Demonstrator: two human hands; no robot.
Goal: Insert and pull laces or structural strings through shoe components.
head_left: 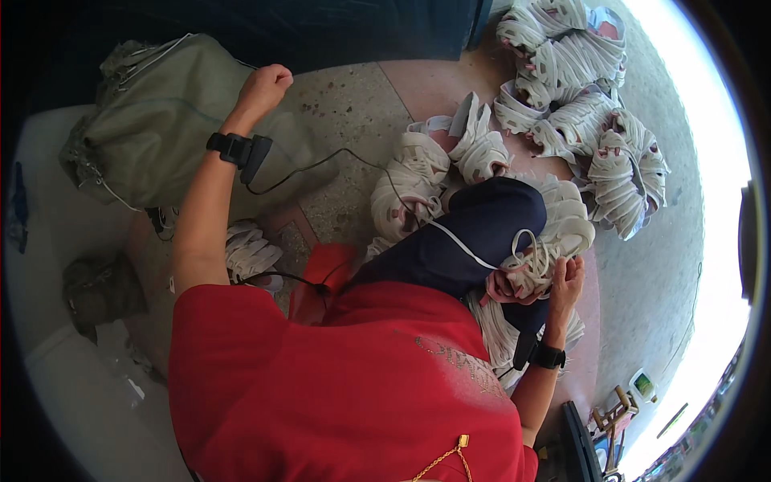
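Observation:
My left hand is raised at the upper left beside the sack, with its fingers curled closed; whatever they may hold is too small to see. A white sneaker with pinkish inner parts rests by my right knee, its white lace looping up and trailing left over my dark trouser leg. At the sneaker's right side, my right hand has its fingers pinched together, close to the laces. I cannot make out what lies between them. Black bands with small boxes sit on both wrists.
Bundles of white sneakers lie at the upper right, with more sneakers beyond my knee. A large grey-green sack stands at the upper left. A dark cord runs from my left wrist. Small wooden stool at lower right.

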